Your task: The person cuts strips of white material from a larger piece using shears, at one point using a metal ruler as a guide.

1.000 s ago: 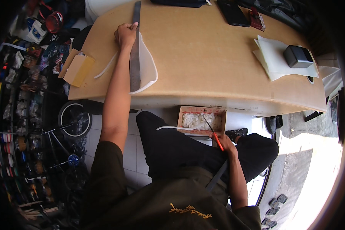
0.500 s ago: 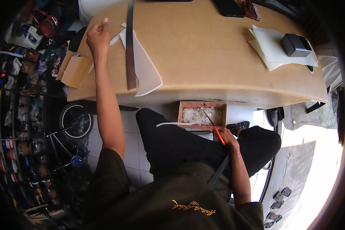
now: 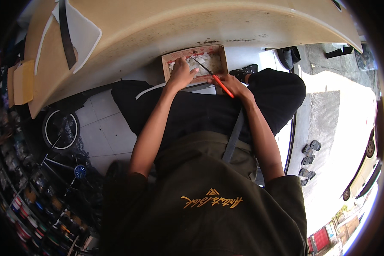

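Gripping red-handled scissors (image 3: 223, 86), right fingers (image 3: 232, 81) curl; whether left fingers (image 3: 181, 64) pinch is unclear.

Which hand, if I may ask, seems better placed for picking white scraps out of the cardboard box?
Probably the left hand: it reaches over the cardboard box, while the right hand holds the orange-handled tool.

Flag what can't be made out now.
Head view:
Whether left hand grips anything: own fingers hide it.
White scraps in brown cardboard box: partly behind that hand.
Far end of long dark flat strip: past top edge.
Middle of thin white curved strip: behind left wrist.
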Motion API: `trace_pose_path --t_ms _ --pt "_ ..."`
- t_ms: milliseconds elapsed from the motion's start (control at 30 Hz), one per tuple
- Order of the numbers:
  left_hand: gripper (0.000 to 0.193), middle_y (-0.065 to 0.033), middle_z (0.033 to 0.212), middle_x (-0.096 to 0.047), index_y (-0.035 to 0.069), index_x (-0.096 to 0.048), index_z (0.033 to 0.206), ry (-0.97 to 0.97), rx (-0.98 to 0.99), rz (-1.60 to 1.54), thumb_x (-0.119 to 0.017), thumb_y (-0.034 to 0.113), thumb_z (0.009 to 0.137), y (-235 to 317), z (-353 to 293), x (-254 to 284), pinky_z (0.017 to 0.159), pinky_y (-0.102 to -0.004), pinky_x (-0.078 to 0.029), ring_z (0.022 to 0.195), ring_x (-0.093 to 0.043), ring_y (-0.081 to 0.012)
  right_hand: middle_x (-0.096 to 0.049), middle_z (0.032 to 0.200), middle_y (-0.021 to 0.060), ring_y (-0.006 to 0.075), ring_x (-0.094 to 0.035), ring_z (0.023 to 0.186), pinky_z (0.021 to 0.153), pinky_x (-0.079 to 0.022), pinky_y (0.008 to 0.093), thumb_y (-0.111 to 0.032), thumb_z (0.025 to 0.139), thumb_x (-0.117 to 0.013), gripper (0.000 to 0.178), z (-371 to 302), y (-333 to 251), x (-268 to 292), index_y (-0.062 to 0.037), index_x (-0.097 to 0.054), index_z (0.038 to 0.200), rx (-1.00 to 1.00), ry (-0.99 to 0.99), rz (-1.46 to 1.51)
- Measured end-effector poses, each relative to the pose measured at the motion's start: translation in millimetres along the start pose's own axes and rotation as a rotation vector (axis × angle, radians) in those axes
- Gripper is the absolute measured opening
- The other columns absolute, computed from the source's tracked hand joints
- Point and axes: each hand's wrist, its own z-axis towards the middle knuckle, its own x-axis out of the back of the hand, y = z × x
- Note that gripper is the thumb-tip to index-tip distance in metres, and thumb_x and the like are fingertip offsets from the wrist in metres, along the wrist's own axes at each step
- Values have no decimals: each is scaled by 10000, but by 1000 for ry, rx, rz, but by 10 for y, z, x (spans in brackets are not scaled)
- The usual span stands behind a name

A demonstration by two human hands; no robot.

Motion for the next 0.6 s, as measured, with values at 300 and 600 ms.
trace_pose_path --t_ms 300,600 --pt "160 -73 838 -681 -29 -646 930 -183 452 -834 -629 123 882 -63 382 -353 599 -205 -414 649 -516 -69 -542 548 190 313 -588 604 631 -441 425 -745 764 -508 815 137 175 -48 60 -628 726 -29 53 -92" --pt "136 -82 817 -684 -34 -666 887 -229 640 -983 -686 67 797 -406 487 -711 466 -214 -316 525 -432 -64 -614 681 171 263 -618 687 672 -451 407 -857 708 -399 906 353 314 24 -38 -658 997 -202 -224 -96"
